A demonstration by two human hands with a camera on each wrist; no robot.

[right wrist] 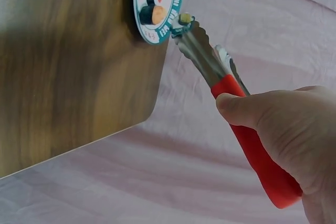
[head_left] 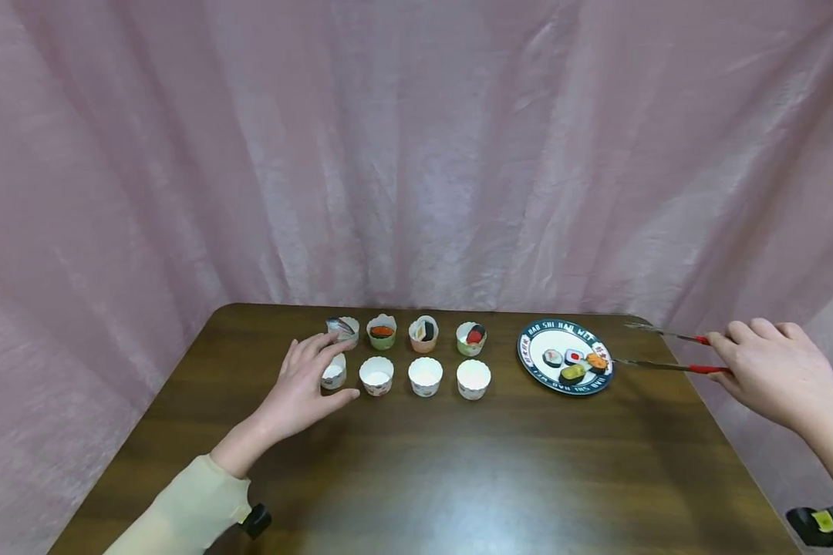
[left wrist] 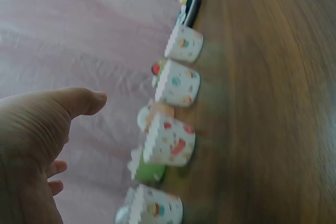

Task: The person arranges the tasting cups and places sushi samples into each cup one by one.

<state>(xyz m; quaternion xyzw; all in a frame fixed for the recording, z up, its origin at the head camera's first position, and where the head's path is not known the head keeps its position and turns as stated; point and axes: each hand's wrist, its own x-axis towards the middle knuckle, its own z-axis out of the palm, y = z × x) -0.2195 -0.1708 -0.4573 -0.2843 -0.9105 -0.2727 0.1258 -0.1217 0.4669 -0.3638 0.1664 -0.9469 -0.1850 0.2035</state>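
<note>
My left hand [head_left: 304, 387] hovers at the left end of two rows of paper cups, its thumb held apart from the fingers and nothing between them. Its fingertips overlap a back cup with a silvery toy sushi piece [head_left: 341, 327]; behind the hand is a front-row paper cup [head_left: 334, 373]. My right hand [head_left: 780, 376] grips metal tongs [right wrist: 202, 56] by their red handles [right wrist: 257, 156], right of the plate. The arms of the tongs stand apart, one tip by the rim of the round plate [head_left: 537, 375]. On it lie a white roll [head_left: 552, 358], an orange-topped piece [head_left: 597, 363] and a yellow-green-topped piece [head_left: 572, 374].
Back-row cups hold an orange-topped piece [head_left: 382, 331], a black-and-white piece [head_left: 425, 331] and a red-and-black piece [head_left: 475, 334]. Front cups [head_left: 426, 376] show white insides. The brown table [head_left: 416, 470] ends at a pink curtain [head_left: 416, 154].
</note>
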